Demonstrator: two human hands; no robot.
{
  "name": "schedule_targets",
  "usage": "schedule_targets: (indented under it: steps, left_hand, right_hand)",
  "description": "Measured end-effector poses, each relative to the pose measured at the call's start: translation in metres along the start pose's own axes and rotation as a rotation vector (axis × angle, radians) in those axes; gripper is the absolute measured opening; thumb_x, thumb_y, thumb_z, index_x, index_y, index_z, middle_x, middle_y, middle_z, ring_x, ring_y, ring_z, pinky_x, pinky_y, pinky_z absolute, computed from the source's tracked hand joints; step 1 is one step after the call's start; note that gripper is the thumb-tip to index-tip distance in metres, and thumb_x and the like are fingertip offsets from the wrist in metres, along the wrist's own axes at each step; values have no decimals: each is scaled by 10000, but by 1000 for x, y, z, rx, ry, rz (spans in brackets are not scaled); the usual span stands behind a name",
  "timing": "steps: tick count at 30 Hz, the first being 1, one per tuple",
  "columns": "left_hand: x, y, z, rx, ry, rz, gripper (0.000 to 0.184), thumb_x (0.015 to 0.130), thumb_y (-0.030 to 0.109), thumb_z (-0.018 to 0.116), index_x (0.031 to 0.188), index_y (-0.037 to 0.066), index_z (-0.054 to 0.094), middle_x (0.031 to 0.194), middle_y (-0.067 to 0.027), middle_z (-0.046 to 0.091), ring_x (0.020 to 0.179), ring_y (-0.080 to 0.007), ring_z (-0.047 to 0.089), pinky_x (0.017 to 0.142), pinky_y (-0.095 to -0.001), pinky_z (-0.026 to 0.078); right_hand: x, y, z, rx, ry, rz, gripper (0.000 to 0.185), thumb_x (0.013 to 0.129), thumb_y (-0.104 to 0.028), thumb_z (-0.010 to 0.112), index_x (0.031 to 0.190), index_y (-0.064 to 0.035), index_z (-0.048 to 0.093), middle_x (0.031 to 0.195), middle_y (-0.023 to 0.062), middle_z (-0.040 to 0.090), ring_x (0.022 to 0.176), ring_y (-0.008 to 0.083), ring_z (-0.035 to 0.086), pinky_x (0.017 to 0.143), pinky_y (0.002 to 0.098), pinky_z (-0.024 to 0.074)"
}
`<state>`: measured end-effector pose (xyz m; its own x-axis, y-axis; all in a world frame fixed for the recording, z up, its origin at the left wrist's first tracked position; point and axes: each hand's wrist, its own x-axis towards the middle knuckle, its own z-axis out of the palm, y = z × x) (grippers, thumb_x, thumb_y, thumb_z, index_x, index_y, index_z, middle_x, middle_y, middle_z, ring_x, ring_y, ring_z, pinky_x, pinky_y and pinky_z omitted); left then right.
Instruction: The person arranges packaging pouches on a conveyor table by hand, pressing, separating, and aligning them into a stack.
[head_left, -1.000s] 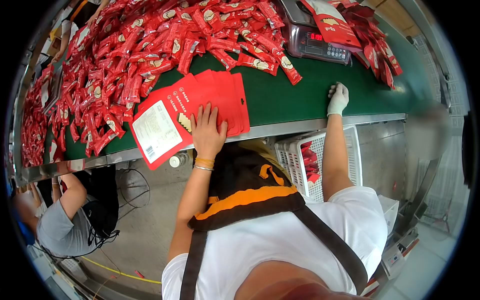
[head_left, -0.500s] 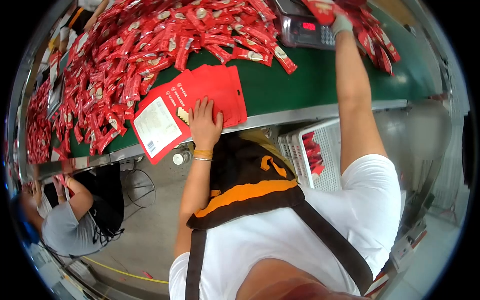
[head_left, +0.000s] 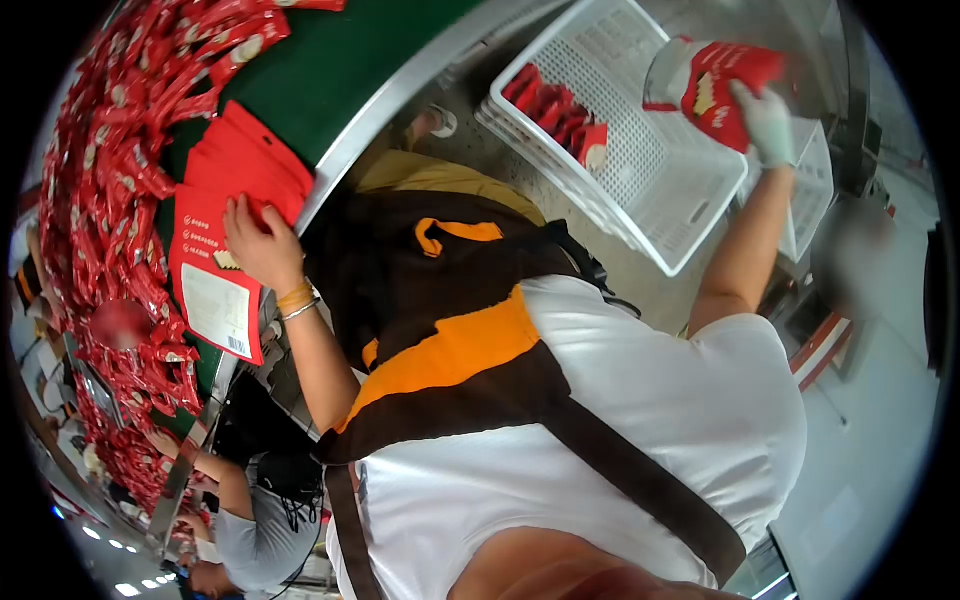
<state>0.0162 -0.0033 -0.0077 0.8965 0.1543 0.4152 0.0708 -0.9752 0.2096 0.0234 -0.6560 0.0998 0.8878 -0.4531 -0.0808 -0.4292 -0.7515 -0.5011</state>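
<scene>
My left hand [head_left: 262, 243] lies on a fanned stack of flat red pouches [head_left: 245, 158], fingers apart on the top one. That top pouch shows white print and a pale label with a barcode. Out to the right, my right hand [head_left: 768, 125], in a pale glove, grips a red pouch [head_left: 718, 88] with a clear section at one end. This pouch is above the far end of a white plastic crate [head_left: 690, 215]. Inside the crate, several red packs [head_left: 556, 112] stand in a row at one side; what the gripped pouch contains cannot be made out.
Many small red sachets [head_left: 110, 210] are heaped on the green work surface [head_left: 340, 65], which has a metal edge [head_left: 385, 105]. A co-worker in a grey shirt [head_left: 255, 540] sits further along it. Another white crate [head_left: 808, 190] stands beside the first.
My view has turned right. My right hand has carried the red pouch away from the scale on the table to the crate. My left hand still rests on the stack.
</scene>
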Motion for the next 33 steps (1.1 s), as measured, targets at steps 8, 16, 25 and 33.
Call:
schedule_targets:
  steps: [8, 16, 25, 33]
  left_hand:
    - [6, -16, -3, -51, -137, 36, 395, 929, 174, 537, 1279, -10, 562, 1326, -209, 554, 1240, -371, 504, 1063, -429, 374]
    - [4, -48, -11, 105, -251, -17, 463, 988, 251, 462, 1370, -11, 473, 1400, -250, 468, 1309, -393, 426, 1110, -429, 310]
    - [-1, -33, -21, -9, -263, -105, 481, 952, 233, 537, 1379, 20, 483, 1429, -235, 448, 1331, -404, 413, 1116, -441, 326]
    - [-8, -18, -12, 314, -197, -66, 446, 966, 250, 526, 1363, 49, 507, 1392, -232, 490, 1266, -404, 488, 1010, -534, 398]
  right_hand:
    - [-28, 287, 252, -623, -443, 369, 465, 904, -425, 506, 1046, -29, 704, 1094, 224, 669, 1048, 370, 646, 892, 442, 516]
    - [-105, 464, 567, -1272, -935, -275, 457, 871, -251, 618, 1295, -102, 531, 1150, 115, 649, 1033, 281, 621, 900, 369, 498]
    - [-27, 163, 374, 558, -734, 322, 268, 938, -156, 557, 1130, 10, 643, 866, 70, 674, 712, 136, 608, 605, 280, 491]
    - [-25, -215, 216, 904, -830, -346, 208, 949, -102, 583, 1103, 19, 654, 947, 73, 693, 834, 118, 615, 779, 248, 493]
